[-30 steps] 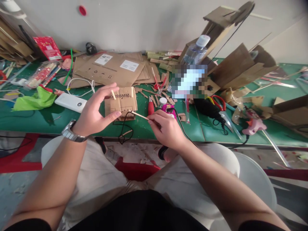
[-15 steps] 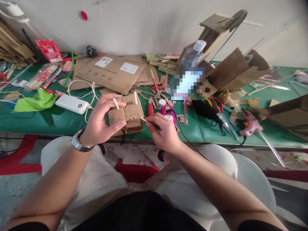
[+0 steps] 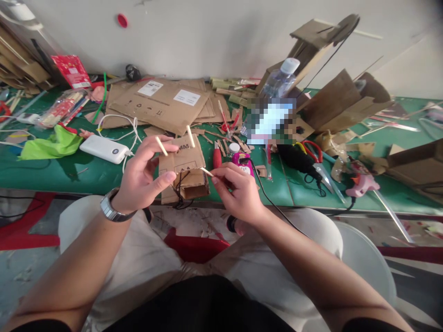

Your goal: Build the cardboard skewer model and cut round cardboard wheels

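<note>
A small cardboard box (image 3: pixel 191 155) with printed marks stands at the table's front edge, its open end (image 3: pixel 195 189) facing me. Two pale wooden sticks rise from its top, a left stick (image 3: pixel 161 146) and a right stick (image 3: pixel 190 137). My left hand (image 3: pixel 147 170) is curled round the box's left side, thumb toward the near edge and fingers behind the left stick. Between thumb and fingertips, my right hand (image 3: pixel 237 186) pinches a short wooden stick (image 3: pixel 206 172), its tip at the top panel's near right corner. Dark cords (image 3: pixel 180 191) hang at the box front.
Behind the box lie flattened cardboard sheets (image 3: pixel 155 103) and scraps. A red-handled cutter (image 3: pixel 217 156) and a purple item (image 3: pixel 243 166) are close to my right hand. Scissors (image 3: pixel 320 161) and a pink glue gun (image 3: pixel 362 182) lie farther right. A white power bank (image 3: pixel 104 149) sits left.
The box's top panel has tipped, and more of the open end and the cords shows below it. Both hands stay close to where they were, the right one still pinching the stick.
</note>
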{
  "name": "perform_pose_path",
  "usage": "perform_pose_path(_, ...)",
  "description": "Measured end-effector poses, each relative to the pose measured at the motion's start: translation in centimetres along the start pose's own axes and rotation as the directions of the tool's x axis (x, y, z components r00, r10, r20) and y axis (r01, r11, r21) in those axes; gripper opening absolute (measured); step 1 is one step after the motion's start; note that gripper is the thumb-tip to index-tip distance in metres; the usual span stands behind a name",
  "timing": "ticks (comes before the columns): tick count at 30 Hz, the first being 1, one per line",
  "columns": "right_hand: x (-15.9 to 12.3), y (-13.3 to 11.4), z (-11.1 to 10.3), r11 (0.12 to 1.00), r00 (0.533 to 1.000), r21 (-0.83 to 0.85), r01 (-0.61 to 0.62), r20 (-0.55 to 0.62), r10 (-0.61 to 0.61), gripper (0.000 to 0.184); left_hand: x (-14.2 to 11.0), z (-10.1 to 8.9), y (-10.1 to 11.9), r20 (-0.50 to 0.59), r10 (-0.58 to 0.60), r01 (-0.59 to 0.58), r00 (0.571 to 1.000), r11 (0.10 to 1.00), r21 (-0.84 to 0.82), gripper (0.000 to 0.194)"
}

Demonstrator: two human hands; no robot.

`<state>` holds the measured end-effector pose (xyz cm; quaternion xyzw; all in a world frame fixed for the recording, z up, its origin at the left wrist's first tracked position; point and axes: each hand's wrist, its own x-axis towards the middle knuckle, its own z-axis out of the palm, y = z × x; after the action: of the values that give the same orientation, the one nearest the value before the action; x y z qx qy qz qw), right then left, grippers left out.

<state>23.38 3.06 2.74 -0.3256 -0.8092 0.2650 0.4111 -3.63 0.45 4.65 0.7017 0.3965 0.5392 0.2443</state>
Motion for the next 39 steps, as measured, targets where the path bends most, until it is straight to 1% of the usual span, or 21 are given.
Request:
perform_pose_path(4,0.1,-0.5,-0.2,0.999,0.999,0.004,0.035,-0.024,-0.035,0.013,-0.2,-0.1,-0.4,-0.031,-0.012,0.011,0.999,0.999,-0.039,0.048)
perform_pose_path(7,0.1,-1.4,-0.5,0.999,1.000,0.033,0.010,-0.027,-0.009,0.017,-0.5,-0.1,-1.1,-0.078,-0.017,0.009,0.997,0.995,-0.102,0.047)
perform_pose_path(10,0.1,-2.4,-1.0,0.997,1.000,0.076,-0.025,-0.004,0.025,0.024,-0.7,0.0,-1.5,-0.123,-0.050,0.030,0.991,0.986,-0.162,0.048)
perform_pose_path(12,0.1,-2.7,-1.3,0.996,0.999,0.086,-0.032,0.003,0.032,0.023,-0.8,0.1,-1.5,-0.135,-0.062,0.038,0.989,0.984,-0.173,0.049)
perform_pose_path(19,0.1,-2.3,-1.7,1.000,1.000,0.019,0.000,-0.013,0.000,0.027,-0.9,0.2,-1.3,-0.124,-0.063,0.039,0.990,0.982,-0.186,0.050)
perform_pose_path(24,0.0,-2.4,-1.7,1.000,0.999,0.011,0.028,-0.030,-0.028,0.027,-0.9,0.1,-1.4,-0.101,-0.039,0.017,0.994,0.976,-0.217,0.048)
perform_pose_path(34,0.1,-2.6,-1.7,0.999,0.999,0.015,0.036,-0.027,-0.035,0.027,-0.8,0.2,-1.5,-0.150,-0.061,0.026,0.987,0.974,-0.223,0.046)
perform_pose_path(39,0.1,-2.5,-1.6,1.000,0.999,0.012,0.028,-0.021,-0.028,0.027,-0.8,0.2,-1.3,-0.136,-0.056,0.026,0.989,0.977,-0.210,0.046)
